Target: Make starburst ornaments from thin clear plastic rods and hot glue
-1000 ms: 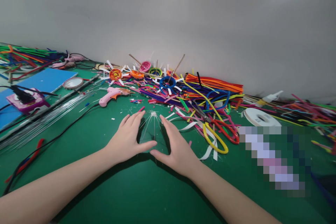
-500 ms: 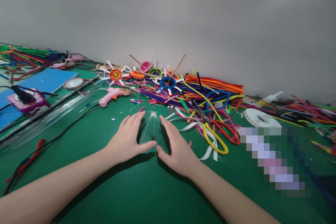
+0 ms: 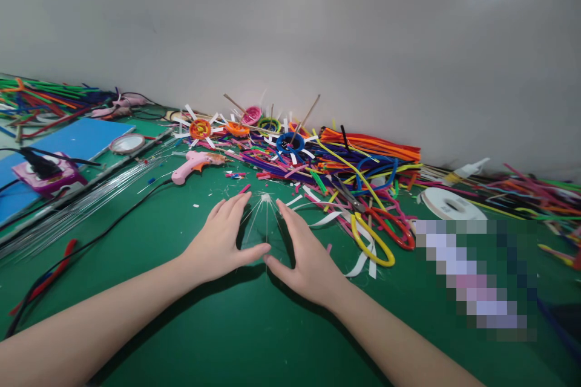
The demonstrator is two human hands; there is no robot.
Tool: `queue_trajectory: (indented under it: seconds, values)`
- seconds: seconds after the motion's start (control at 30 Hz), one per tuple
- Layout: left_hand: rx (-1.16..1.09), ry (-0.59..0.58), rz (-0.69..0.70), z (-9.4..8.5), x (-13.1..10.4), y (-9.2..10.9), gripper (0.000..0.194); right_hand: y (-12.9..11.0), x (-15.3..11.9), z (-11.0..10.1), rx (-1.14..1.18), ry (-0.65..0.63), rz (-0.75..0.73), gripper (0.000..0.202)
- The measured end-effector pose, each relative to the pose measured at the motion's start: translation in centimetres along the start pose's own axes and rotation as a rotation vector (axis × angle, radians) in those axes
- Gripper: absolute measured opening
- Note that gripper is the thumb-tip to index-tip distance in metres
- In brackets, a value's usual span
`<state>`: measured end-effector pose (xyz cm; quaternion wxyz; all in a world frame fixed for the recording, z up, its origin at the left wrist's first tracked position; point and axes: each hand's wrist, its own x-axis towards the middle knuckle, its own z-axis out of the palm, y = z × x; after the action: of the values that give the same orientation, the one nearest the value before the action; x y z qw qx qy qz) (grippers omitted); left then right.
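Between my hands stands a small umbrella-like frame of thin wires (image 3: pixel 267 224), spreading downward from a white hub (image 3: pixel 265 198). My left hand (image 3: pixel 222 239) curves around its left side, fingers stretched away from me and thumb pointing right. On the other side my right hand (image 3: pixel 308 254) mirrors it, fingers apart from the thumb. The two thumb tips meet or nearly meet in front of the wires. Both hands are open in a cupped shape; whether the fingertips touch the wires I cannot tell. Part of the frame is hidden behind the thumbs.
A pink glue gun (image 3: pixel 195 164) lies beyond my left hand, its black cord (image 3: pixel 109 224) running left. Scissors (image 3: pixel 372 227) and white strips (image 3: pixel 363 263) lie right. Behind are coloured pipe cleaners (image 3: pixel 372 145) and a blue woven piece (image 3: pixel 289 143). A white spool (image 3: pixel 447 202) is farther right.
My right thumb has shifted slightly left, closer to the left thumb tip. Otherwise the hands and wire frame look the same.
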<state>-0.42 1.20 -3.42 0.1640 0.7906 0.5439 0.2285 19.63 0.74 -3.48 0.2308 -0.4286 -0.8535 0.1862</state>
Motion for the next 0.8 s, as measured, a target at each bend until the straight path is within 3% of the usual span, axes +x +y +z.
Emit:
queue_trajectory:
  seconds: [0.3,0.57,0.8]
  values:
    - [-0.004,0.008,0.002,0.0,-0.02,-0.03,0.083,-0.38,-0.09,-0.44,0.033,-0.023,0.02,0.084]
    - [-0.008,0.023,0.013,0.16,-0.05,-0.17,0.082,-0.32,-0.05,-0.37,0.028,-0.029,0.043,0.098]
    - [-0.013,0.009,0.016,0.21,-0.04,-0.26,0.082,-0.32,0.01,-0.26,0.011,-0.023,0.026,0.096]
